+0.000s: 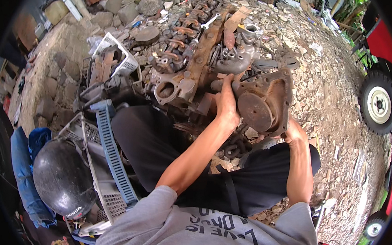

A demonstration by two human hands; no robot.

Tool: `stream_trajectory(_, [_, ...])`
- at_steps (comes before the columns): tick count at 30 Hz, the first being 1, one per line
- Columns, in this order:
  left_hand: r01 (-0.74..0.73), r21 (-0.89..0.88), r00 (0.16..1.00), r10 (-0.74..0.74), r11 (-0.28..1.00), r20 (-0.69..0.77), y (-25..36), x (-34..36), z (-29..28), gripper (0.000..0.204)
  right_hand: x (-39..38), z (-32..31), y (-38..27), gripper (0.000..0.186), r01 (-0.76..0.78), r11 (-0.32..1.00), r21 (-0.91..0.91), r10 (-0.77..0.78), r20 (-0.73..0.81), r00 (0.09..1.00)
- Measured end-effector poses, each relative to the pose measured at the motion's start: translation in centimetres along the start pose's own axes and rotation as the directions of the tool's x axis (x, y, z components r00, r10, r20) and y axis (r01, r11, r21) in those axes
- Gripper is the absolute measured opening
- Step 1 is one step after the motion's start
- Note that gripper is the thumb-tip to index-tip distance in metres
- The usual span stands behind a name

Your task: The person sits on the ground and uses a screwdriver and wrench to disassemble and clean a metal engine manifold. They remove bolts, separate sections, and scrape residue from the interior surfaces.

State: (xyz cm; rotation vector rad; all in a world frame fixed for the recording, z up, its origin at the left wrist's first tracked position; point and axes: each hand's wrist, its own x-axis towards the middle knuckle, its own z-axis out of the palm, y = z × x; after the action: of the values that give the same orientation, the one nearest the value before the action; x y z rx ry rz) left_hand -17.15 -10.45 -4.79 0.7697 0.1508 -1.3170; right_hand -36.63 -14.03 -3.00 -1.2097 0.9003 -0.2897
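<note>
Beyond the right knee (pixel 305 155), a rusty pump-like casting (pixel 255 111), its flange (pixel 285 97) running near to far, is gripped along its left side by the left hand (pixel 227 106), at its near end by the right hand (pixel 294 132).

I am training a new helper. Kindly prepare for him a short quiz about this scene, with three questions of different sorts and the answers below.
1. True or false: the left hand and the right hand both hold the rusty casting that has a round disc.
2. Which colour is the helmet at the left of the picture?
A) white
B) black
C) red
3. Which hand tool lies on the engine assembly, near its far end?

Key:
1. True.
2. B.
3. A wrench.
</note>
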Motion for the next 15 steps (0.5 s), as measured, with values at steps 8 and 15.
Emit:
stream_trajectory(8, [0.085,-0.045,0.993,-0.088,0.995,-0.073,-2.3,-0.2,-0.1,0.054,1.4,-3.8,4.4,0.069,-0.005,0.998,-0.060,-0.018,-0.374,0.927])
stream_trajectory(15, [0.096,-0.129,0.995,-0.100,0.987,-0.023,-3.3,0.7,-1.0,0.055,1.3,-0.8,2.9,0.067,0.229,0.954,0.194,-0.165,-0.297,0.941])
